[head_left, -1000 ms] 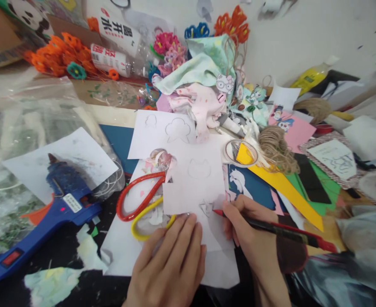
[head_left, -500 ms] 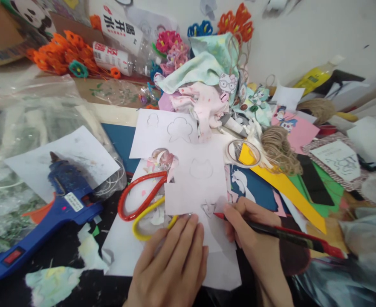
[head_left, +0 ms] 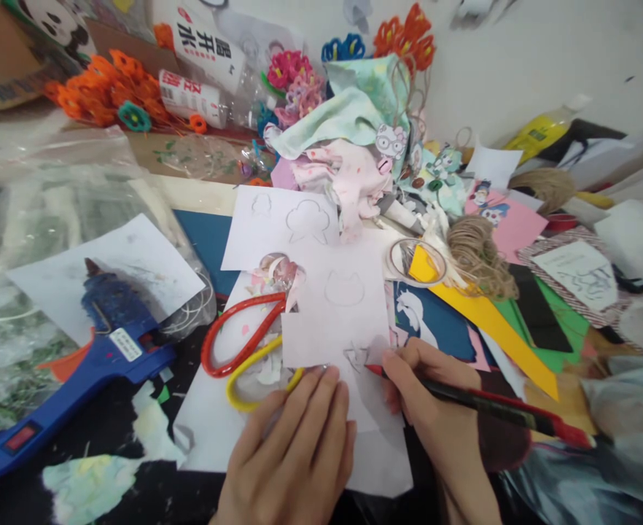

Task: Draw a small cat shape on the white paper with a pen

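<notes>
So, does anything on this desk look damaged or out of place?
Yes: the white paper partly under the blue glue gun has dark smudges, and the pale green scrap, left of the left hand, has ragged edges.

- A blue hot-glue gun (head_left: 106, 364), its nozzle over a smudged white sheet (head_left: 149, 251)
- Orange looped flowers (head_left: 108, 91) beside a red-and-white labelled bottle (head_left: 193, 100) on its side
- Mint-green cloth (head_left: 348, 106) bunched above pink spotted cloth (head_left: 335, 175)
- A twine bundle (head_left: 477, 255) near a yellow strip (head_left: 490, 328)
- A black smartphone (head_left: 540, 310) on green paper (head_left: 576, 332)
- A yellow-filled bottle (head_left: 537, 135), tilted
</notes>
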### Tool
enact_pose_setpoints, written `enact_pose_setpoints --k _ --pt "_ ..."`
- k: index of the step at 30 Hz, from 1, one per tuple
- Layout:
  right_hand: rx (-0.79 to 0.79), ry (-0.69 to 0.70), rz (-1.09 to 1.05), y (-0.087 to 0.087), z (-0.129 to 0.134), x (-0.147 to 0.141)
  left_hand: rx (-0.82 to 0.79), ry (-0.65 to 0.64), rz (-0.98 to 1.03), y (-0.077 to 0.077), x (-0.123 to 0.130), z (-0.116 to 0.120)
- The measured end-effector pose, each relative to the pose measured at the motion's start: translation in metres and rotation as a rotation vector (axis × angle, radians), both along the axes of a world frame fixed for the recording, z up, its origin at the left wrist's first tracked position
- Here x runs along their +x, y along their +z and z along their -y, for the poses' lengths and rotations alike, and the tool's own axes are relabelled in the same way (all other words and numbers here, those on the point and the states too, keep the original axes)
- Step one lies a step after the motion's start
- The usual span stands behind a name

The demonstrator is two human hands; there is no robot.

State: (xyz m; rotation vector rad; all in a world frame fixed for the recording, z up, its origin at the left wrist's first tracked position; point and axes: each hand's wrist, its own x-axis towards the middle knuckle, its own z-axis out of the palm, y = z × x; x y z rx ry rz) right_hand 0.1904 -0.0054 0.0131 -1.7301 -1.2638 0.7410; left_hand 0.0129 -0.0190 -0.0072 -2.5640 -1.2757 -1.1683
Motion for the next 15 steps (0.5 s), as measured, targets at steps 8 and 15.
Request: enact_pose_setpoints --k 8,15 --pt "-0.018 -0.064 -0.025 -0.0016 0.0031 -0.001 0.001 0.0 0.007 0.001 -0.0006 -0.001" --pt "-0.005 0.01 0.073 -0.0015 0.0034 0.0018 0.002 0.001 0.005 0.0007 -0.0012 -0.0012"
